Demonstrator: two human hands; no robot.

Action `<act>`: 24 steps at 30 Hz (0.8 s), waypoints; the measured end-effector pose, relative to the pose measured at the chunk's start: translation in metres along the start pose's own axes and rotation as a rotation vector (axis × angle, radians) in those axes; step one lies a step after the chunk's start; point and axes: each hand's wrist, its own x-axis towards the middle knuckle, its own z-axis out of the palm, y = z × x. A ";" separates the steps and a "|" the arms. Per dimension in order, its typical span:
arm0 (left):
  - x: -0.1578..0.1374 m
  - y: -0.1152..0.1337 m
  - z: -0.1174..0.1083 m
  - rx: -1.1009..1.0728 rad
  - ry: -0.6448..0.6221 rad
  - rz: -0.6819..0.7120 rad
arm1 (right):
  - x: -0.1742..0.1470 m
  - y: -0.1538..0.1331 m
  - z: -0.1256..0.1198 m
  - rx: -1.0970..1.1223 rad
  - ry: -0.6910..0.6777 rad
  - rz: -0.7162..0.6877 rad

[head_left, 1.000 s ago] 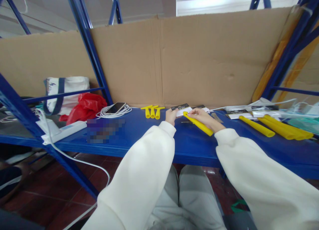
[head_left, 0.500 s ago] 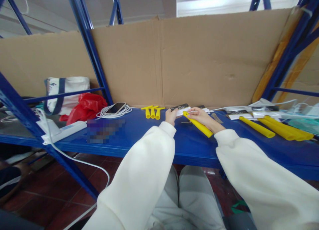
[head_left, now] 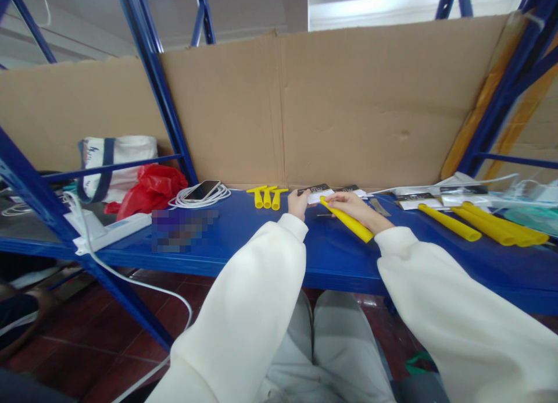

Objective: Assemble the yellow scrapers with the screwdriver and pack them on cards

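Observation:
My left hand (head_left: 299, 204) is closed on the left edge of a black-and-white packet (head_left: 319, 194), held just over the blue shelf top. A yellow tapered tube (head_left: 354, 226) slants down to the right in my right hand (head_left: 352, 206), whose fingers wrap over its narrow end. That narrow end lies close to the packet; whether they touch I cannot tell. Behind the right hand is a second black-and-white packet (head_left: 354, 190). A thin metal-looking piece (head_left: 323, 215) lies under the hands, partly hidden.
Several yellow tubes (head_left: 453, 224) and black-topped packets (head_left: 418, 201) lie at right. Left of my hands are three small yellow T-shaped pieces (head_left: 266, 197). Farther left are a phone (head_left: 204, 189) on a coiled white cable, a red bag (head_left: 157, 185) and a white power strip (head_left: 122, 228). Cardboard (head_left: 370, 100) stands behind.
The held packet and yellow tube have drawn slightly apart. More of the packet behind my right hand shows now. Both arms are nearly still.

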 end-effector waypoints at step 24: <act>0.035 -0.024 -0.011 0.292 0.017 0.255 | 0.005 0.011 -0.006 -0.272 -0.107 -0.155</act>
